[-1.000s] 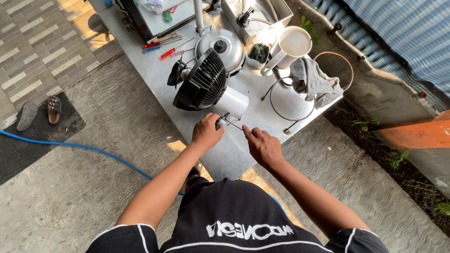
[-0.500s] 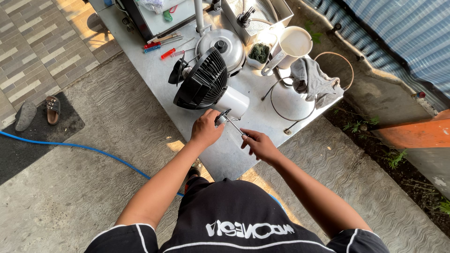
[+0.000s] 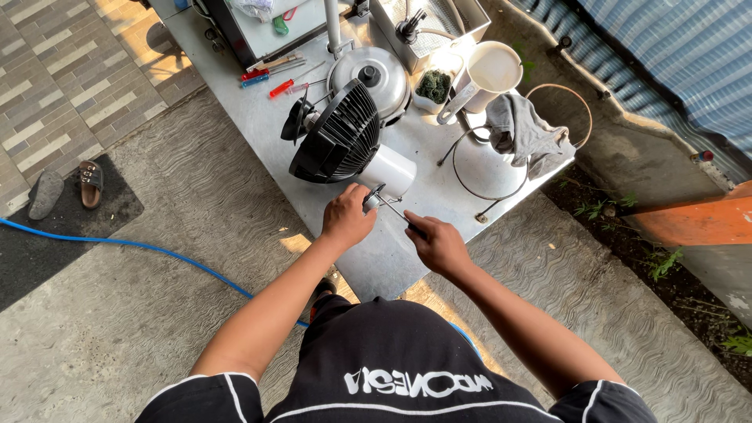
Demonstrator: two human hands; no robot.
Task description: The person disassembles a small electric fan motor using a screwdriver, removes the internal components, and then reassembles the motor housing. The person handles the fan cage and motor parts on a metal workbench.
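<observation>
A person's left hand point(image 3: 347, 217) closes around a small metal part point(image 3: 373, 199) just ahead of its knuckles, beside a black fan's white motor housing point(image 3: 388, 170). The right hand point(image 3: 439, 244) grips a screwdriver point(image 3: 395, 214), its tip angled toward that part, on a grey metal table point(image 3: 258, 117).

head view | from above, steeply down | near | metal table point(image 3: 266, 117)

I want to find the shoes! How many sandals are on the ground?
2: a grey sandal lies at the far left, and a brown sandal lies right beside it on the dark mat. Others may be out of view.
</observation>
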